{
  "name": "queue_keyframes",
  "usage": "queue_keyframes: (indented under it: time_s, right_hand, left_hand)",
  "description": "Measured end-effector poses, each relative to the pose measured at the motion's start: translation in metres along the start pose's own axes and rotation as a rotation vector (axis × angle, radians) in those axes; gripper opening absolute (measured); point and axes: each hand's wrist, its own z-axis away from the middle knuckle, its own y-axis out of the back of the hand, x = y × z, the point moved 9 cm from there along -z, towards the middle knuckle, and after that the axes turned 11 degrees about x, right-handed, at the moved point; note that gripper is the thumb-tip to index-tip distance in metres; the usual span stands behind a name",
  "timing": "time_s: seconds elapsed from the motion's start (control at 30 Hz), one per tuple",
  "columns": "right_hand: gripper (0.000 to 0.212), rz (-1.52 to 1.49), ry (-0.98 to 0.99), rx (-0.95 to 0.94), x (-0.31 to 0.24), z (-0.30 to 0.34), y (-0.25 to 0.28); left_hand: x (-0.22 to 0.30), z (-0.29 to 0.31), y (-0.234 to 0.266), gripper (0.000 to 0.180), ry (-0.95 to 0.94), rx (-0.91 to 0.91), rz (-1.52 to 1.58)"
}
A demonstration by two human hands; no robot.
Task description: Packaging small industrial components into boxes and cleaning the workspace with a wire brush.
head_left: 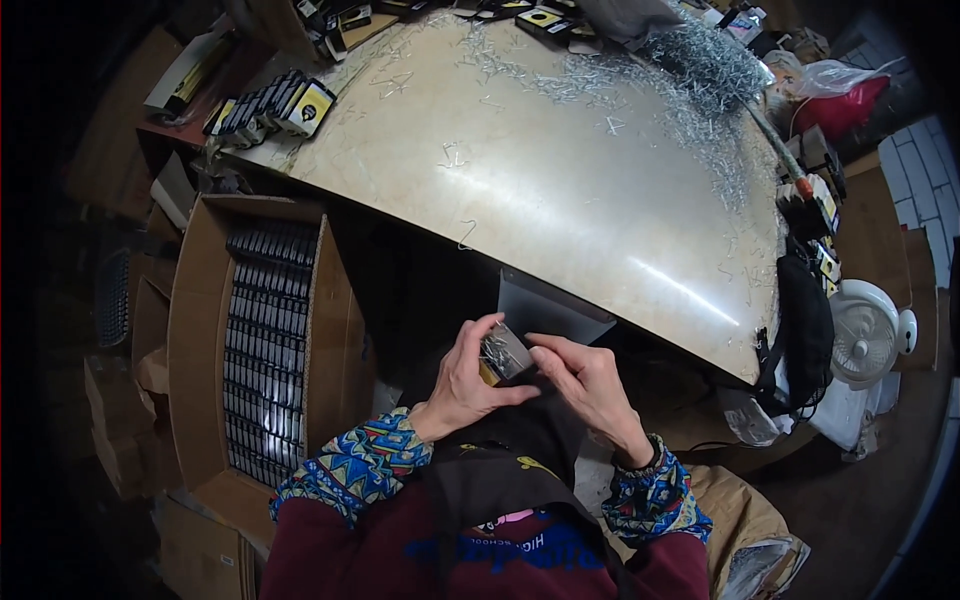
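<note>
Currently, the left hand [462, 378] is holding a small open box [517, 351], thumb and fingers curving around it, metal pieces [494, 352] showing inside. The right hand [594, 385] is touching the box's right side with thumb and forefinger close together; I cannot tell whether they are pinching it. The box is hanging just off the near edge of the worktop [560, 200]. Wire hooks [705, 65] are lying heaped toward the far right corner, black-and-yellow boxes [270, 108] are leaning in a row at the far left corner, and a fan [860, 335] is standing off the right edge.

Pale table [540, 190], glare-streaked; white brick-patterned surface [921, 168] at right.
</note>
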Motion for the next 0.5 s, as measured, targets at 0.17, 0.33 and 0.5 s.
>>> queue_keyframes:
  time_s: [0.17,0.33,0.5]
  right_hand:
    - [0.018,0.124,0.119,-0.037,-0.021,-0.006,0.006]
    - [0.024,-0.238,-0.059,-0.031,-0.016,-0.007,0.015]
    - [0.033,-0.253,-0.101,0.057,-0.01,-0.011,0.029]
  left_hand:
    - [0.024,-0.011,-0.013,0.086,-0.282,-0.041,-0.096]
    - [0.015,-0.014,-0.012,0.084,-0.042,-0.016,0.257]
    - [0.039,-0.024,-0.003,0.079,-0.331,0.106,0.156]
